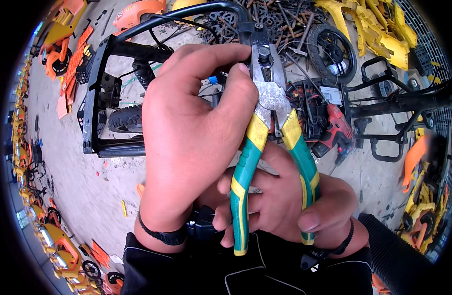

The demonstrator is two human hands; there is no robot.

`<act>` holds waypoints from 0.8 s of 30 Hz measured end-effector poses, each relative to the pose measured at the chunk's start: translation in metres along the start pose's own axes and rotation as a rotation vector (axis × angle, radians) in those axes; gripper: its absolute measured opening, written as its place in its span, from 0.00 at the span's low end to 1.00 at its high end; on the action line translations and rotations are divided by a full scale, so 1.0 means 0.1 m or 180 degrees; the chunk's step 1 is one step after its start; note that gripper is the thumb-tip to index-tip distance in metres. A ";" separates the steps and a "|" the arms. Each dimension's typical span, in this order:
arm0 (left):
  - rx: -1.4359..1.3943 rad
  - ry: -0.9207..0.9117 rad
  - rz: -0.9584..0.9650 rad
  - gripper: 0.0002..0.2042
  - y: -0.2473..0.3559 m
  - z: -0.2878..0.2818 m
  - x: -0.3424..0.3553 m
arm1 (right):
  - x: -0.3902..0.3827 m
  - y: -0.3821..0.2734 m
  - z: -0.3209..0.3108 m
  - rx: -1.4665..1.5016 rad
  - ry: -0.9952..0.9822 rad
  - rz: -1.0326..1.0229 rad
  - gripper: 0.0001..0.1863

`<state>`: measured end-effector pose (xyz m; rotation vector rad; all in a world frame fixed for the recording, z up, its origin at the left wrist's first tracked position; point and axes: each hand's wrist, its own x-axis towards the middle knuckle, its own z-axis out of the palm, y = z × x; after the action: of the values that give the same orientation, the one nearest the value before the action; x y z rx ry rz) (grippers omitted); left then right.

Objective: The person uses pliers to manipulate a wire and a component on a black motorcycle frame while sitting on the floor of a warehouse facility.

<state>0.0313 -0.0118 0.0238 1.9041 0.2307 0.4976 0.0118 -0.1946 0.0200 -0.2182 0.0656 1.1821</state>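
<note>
Green-and-yellow pliers [270, 101] point away from me, their jaws around a small bolt [263, 55] at the end of a bent black tube on a black metal frame [105, 64]. My left hand [191, 132] is curled beside the jaws, index fingertip and thumb close to their left side; what it grips is hidden. My right hand [290, 196] holds the pliers' spread handles from beneath, thumb over the right handle and fingers behind and around the left one.
A red power drill [336, 130] lies right of the pliers near black frame parts. Behind are piled rusty metal parts [285, 19], a wheel [329, 54] and yellow panels [383, 37]. Rows of orange-and-yellow scooters [58, 246] line the left; more yellow parts [417, 206] lie right.
</note>
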 end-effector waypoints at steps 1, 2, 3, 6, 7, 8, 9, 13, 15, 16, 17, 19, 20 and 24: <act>-0.0058 -0.0020 -0.0043 0.09 0.01 0.00 0.00 | 0.01 0.00 0.01 -0.0028 -0.0048 0.0029 0.57; -0.0109 -0.0037 -0.0073 0.09 0.01 0.01 0.00 | 0.02 0.01 0.04 0.0001 -0.0028 0.0027 0.56; -0.0146 -0.0032 -0.0108 0.09 0.01 0.00 -0.01 | 0.04 0.02 0.07 0.0032 -0.0021 0.0050 0.56; -0.0159 -0.0025 -0.0140 0.10 0.01 -0.01 -0.01 | 0.05 0.02 0.09 -0.0045 0.0003 0.0060 0.54; -0.0115 -0.0034 -0.0128 0.10 0.02 0.00 -0.01 | 0.05 0.02 0.09 -0.0097 0.0017 0.0039 0.54; -0.0086 -0.0049 -0.0119 0.10 0.03 0.00 -0.01 | 0.03 0.00 0.09 -0.0110 0.0006 0.0057 0.54; -0.0054 -0.0055 -0.0117 0.10 0.03 0.00 -0.01 | 0.01 -0.02 0.07 -0.0121 -0.0001 0.0086 0.53; -0.0023 -0.0039 -0.0164 0.09 0.03 -0.03 -0.03 | -0.04 -0.14 0.17 -0.0430 0.0419 0.0298 0.55; 0.0018 -0.0041 -0.0118 0.09 0.03 -0.03 -0.03 | -0.06 -0.17 0.24 -0.0499 0.0883 0.0243 0.56; 0.0025 -0.0061 -0.0090 0.09 0.04 -0.02 -0.02 | -0.09 -0.22 0.22 -0.0552 0.0854 0.0253 0.56; 0.0105 -0.0089 -0.0030 0.09 0.06 -0.02 -0.01 | -0.14 -0.31 0.17 -0.0607 0.0826 0.0264 0.56; 0.0094 -0.0024 0.0049 0.09 0.05 -0.03 -0.01 | -0.19 -0.40 0.13 -0.0559 0.0989 0.0148 0.57; 0.0129 -0.0019 0.0032 0.09 0.06 -0.04 -0.01 | -0.19 -0.42 0.13 -0.0584 0.0999 0.0157 0.57; 0.0078 -0.0032 0.0016 0.09 0.05 -0.04 -0.01 | -0.21 -0.40 0.11 -0.0561 0.0864 0.0195 0.55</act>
<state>0.0284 -0.0111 0.0296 1.9309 0.2263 0.4905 0.0402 -0.2261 0.0396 -0.5348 0.2077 1.2141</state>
